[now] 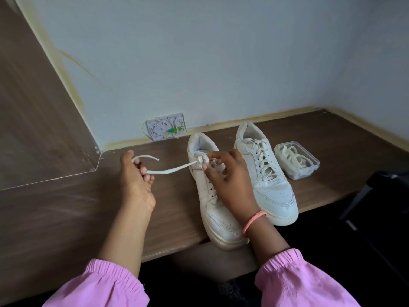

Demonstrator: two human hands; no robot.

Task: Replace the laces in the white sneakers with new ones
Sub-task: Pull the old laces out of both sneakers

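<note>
So the two white sneakers sat side by side on the desk (66, 218), toes pointing toward the person. The near sneaker (212, 209) had its toe poking out past the front edge of the desk, while the far sneaker (267, 173) was fully laced and sat just beside it, toe close to that same edge.

The left hand (137, 180) was out to the left of the shoes, fingers curled round the lace (170, 170), which ran from the hand across bare desk to the top eyelets of the near sneaker. Its loose end stuck out past the fingers. The right hand (225, 173) lay over the near sneaker, thumb and fingers pinching a knot or loop of that lace at the tongue; I couldn't tell which.

Plenty of open desk to the left. On the right, a clear plastic tub (309, 167) with more laces (290, 156) inside sat just beside the far sneaker. Behind the shoes, a white wall plate (166, 127) sat on the wall at desk level. A dark stand (376, 196) stood off the desk's right edge.
</note>
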